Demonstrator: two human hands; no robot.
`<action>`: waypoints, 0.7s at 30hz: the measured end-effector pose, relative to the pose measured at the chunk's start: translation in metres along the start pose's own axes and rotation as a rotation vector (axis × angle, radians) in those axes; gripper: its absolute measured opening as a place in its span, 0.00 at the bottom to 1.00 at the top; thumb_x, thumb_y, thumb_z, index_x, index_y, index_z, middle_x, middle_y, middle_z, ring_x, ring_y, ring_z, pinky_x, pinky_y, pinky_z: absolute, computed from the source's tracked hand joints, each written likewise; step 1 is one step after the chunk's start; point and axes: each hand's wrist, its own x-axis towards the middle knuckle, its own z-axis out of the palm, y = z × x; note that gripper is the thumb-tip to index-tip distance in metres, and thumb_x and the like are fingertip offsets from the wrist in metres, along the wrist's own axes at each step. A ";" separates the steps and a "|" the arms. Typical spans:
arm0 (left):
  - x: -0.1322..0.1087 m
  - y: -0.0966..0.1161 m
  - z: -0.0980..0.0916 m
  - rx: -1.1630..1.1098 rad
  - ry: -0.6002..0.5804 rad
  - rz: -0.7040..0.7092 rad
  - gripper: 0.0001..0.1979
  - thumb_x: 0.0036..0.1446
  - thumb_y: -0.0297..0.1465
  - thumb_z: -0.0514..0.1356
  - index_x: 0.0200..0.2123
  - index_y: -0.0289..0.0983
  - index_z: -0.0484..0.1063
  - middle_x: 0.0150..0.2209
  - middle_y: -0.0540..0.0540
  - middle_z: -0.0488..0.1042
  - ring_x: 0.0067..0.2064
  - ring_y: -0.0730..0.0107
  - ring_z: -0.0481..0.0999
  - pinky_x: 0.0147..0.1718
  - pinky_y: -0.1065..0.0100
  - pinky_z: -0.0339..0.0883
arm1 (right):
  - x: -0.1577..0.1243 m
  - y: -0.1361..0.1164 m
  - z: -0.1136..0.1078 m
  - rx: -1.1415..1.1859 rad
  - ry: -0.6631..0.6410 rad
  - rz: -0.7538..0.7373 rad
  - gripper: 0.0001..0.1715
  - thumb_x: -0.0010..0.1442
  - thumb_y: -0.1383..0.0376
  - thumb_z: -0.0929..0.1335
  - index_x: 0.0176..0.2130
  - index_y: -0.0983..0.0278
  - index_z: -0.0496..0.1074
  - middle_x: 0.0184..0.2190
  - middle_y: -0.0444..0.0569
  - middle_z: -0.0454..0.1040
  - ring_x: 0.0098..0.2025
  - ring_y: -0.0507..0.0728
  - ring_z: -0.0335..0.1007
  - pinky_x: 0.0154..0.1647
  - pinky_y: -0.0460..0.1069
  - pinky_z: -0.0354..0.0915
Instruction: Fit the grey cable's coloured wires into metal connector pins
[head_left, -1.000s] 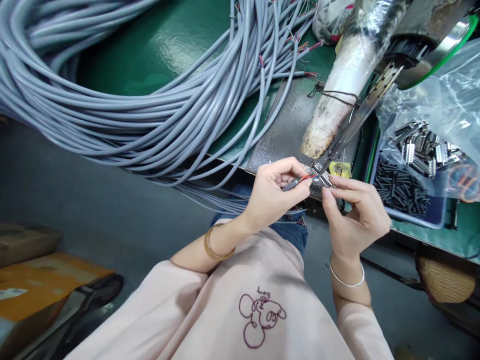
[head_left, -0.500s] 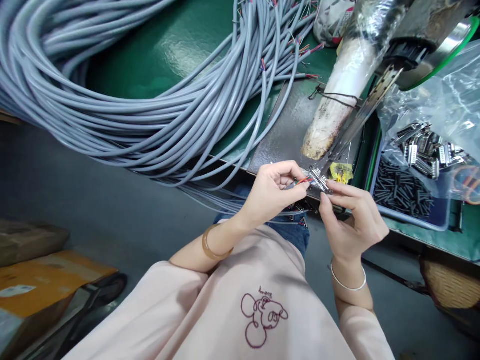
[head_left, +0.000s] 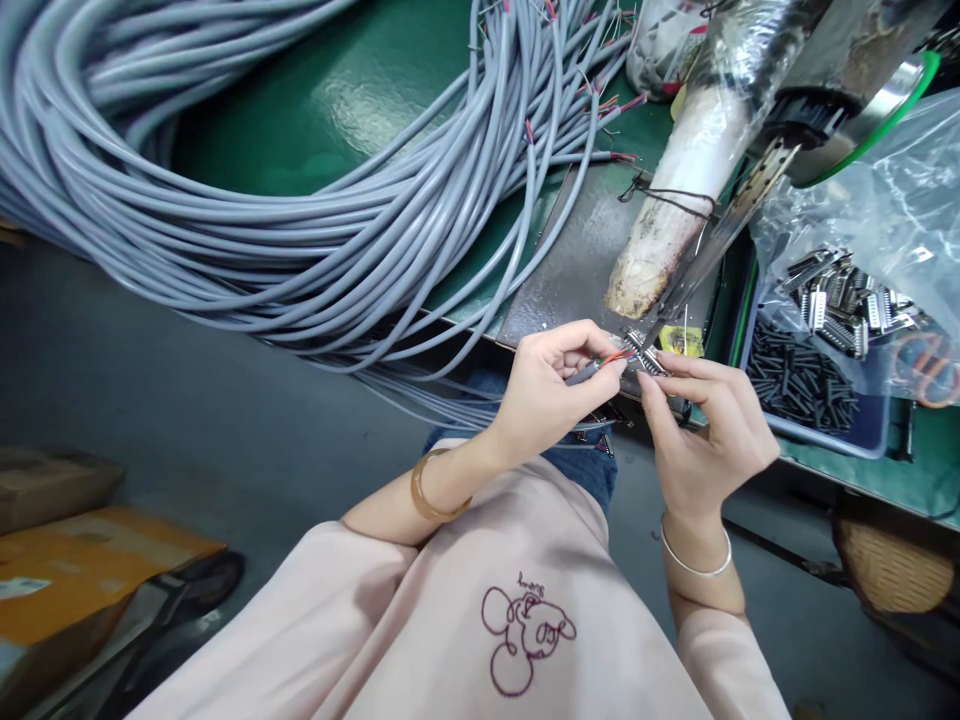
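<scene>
In the head view my left hand (head_left: 556, 385) pinches a grey cable (head_left: 581, 375) close to its stripped end. Red and blue wires (head_left: 616, 356) fan out from that end towards a small metal multi-pin connector (head_left: 645, 354). Thumb and fingertips of my right hand (head_left: 709, 430) close on the connector's near end. Right above the connector, the lower end of a dark metal bar (head_left: 686, 275) reaches down to it. Whether any wire is joined to a pin is too small to tell.
A big bundle of grey cables (head_left: 322, 240) covers the bench's left. A white-wrapped post (head_left: 667, 200) slants over a metal plate (head_left: 559, 255). Right of it stand a green-rimmed spool (head_left: 892, 120) and a blue tray (head_left: 874, 435) with black tubes (head_left: 795, 385) and loose connectors (head_left: 847, 300).
The connector has shifted slightly under the metal bar's tip, and the wires sit closer against it. A thin bright wire now shows beside the bar. Both hands keep their grips.
</scene>
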 end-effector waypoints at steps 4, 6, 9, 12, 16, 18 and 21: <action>0.000 0.002 0.000 0.019 0.008 0.057 0.06 0.56 0.29 0.66 0.28 0.35 0.73 0.30 0.48 0.76 0.29 0.78 0.70 0.28 0.75 0.67 | 0.003 -0.002 0.001 0.009 0.035 0.011 0.10 0.57 0.72 0.76 0.35 0.59 0.76 0.37 0.45 0.82 0.40 0.54 0.81 0.40 0.51 0.78; 0.001 0.002 -0.001 0.025 0.010 0.055 0.06 0.55 0.30 0.66 0.28 0.35 0.73 0.30 0.48 0.76 0.28 0.78 0.70 0.27 0.75 0.66 | 0.002 -0.002 0.001 0.019 0.032 0.008 0.10 0.56 0.72 0.76 0.35 0.59 0.76 0.37 0.45 0.82 0.39 0.54 0.81 0.40 0.50 0.78; 0.001 0.000 -0.003 0.022 -0.007 0.032 0.06 0.56 0.29 0.66 0.29 0.35 0.73 0.31 0.48 0.76 0.28 0.79 0.70 0.27 0.75 0.66 | 0.000 -0.001 0.002 0.029 0.017 0.004 0.10 0.56 0.73 0.76 0.34 0.60 0.75 0.37 0.44 0.82 0.39 0.54 0.81 0.40 0.49 0.78; 0.001 -0.003 -0.005 0.015 -0.028 0.031 0.06 0.57 0.28 0.65 0.29 0.34 0.73 0.32 0.47 0.77 0.29 0.79 0.71 0.28 0.75 0.66 | -0.002 0.000 0.002 0.036 0.012 -0.019 0.11 0.55 0.74 0.76 0.35 0.61 0.75 0.37 0.44 0.82 0.39 0.53 0.81 0.41 0.48 0.77; 0.001 -0.004 -0.004 0.023 -0.035 0.058 0.05 0.56 0.26 0.64 0.28 0.34 0.72 0.32 0.48 0.77 0.29 0.79 0.71 0.29 0.75 0.66 | -0.003 0.001 0.003 0.037 0.026 -0.021 0.11 0.55 0.75 0.76 0.34 0.62 0.75 0.37 0.44 0.82 0.39 0.53 0.81 0.42 0.48 0.77; 0.001 -0.004 -0.004 0.035 -0.038 0.058 0.05 0.56 0.26 0.64 0.28 0.34 0.72 0.31 0.48 0.76 0.29 0.79 0.71 0.29 0.75 0.66 | -0.003 0.001 0.003 0.025 0.029 -0.018 0.11 0.55 0.75 0.76 0.34 0.61 0.75 0.37 0.44 0.82 0.39 0.53 0.81 0.42 0.48 0.77; 0.001 -0.005 -0.004 0.051 -0.048 0.044 0.06 0.56 0.27 0.64 0.28 0.34 0.72 0.31 0.48 0.76 0.29 0.79 0.70 0.28 0.75 0.65 | -0.004 0.001 0.001 0.007 0.026 -0.029 0.11 0.56 0.74 0.76 0.35 0.61 0.75 0.37 0.45 0.83 0.39 0.53 0.81 0.41 0.48 0.77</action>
